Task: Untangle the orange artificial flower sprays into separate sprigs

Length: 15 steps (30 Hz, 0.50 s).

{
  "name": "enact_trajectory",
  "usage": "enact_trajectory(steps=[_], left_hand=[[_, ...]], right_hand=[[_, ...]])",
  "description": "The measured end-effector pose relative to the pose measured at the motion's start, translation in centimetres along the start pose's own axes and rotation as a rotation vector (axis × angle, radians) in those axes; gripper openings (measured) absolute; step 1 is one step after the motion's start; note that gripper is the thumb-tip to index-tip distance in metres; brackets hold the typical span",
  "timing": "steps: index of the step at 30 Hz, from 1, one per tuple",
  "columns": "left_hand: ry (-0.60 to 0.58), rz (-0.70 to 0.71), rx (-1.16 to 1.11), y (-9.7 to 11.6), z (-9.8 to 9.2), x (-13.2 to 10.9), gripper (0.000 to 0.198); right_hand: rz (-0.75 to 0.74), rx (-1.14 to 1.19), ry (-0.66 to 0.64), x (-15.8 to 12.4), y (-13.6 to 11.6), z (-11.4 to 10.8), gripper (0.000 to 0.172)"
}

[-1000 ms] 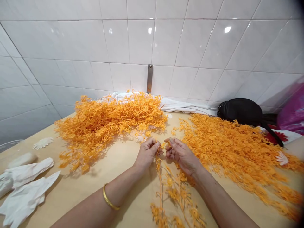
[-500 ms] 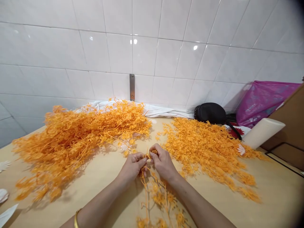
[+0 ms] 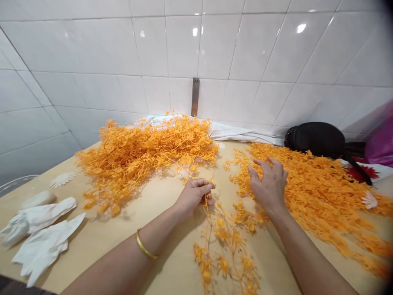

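Near the middle of the table my left hand pinches the stems of an orange artificial flower sprig, whose small blossoms hang down toward the front edge. A gold bangle circles the left wrist. My right hand, fingers spread and holding nothing, hovers at the near-left border of the right pile of orange flower sprigs. Whether its fingertips touch the pile I cannot tell. Farther back on the left lies a taller heap of orange sprigs.
White crumpled cloths and a pale petal-shaped piece lie at the left. A black pouch rests at the back right, beside a purple bag. A metal bracket is fixed on the tiled wall.
My right hand has let go of the stems and moved right, opening over the right pile. My left hand keeps its pinch on the sprig. The view has turned left.
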<state>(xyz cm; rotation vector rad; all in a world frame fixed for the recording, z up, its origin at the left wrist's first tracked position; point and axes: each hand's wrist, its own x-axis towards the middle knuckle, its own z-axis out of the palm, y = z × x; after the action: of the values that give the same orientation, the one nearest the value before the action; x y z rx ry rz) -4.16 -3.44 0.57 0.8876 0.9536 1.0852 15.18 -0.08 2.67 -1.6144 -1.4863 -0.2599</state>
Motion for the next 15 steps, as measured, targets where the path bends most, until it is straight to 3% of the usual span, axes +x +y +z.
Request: enact_trajectory(steps=[2,3,7,9,11,15], left_hand=[[0.01,0.002,0.013,0.0,-0.1,0.2,0.016],[0.009,0.003,0.023,0.0,-0.2,0.3,0.016],[0.024,0.027,-0.005,-0.1,-0.4,0.5,0.018],[0.025,0.051,-0.026,-0.1,-0.6,0.5,0.019],[0.039,0.115,-0.007,0.1,-0.7,0.6,0.021],[0.196,0.295,0.148,1.0,-1.1,0.5,0.023]], right_hand=[[-0.087,0.05,-0.077,-0.6,-1.2,-0.3,0.018],[-0.105,0.135,-0.179,-0.9,-1.8,-0.4,0.021],[-0.012,0.569,-0.854,-2.7,-4.0,-0.5,0.026],[0.043,0.695,-1.081,-3.4,-4.5,-0.2,0.024],[0.1,0.754,-1.133,-3.8,-4.6,0.0,0.023],[0.16,0.775,-0.977,-3.4,-4.0,0.3,0.024]])
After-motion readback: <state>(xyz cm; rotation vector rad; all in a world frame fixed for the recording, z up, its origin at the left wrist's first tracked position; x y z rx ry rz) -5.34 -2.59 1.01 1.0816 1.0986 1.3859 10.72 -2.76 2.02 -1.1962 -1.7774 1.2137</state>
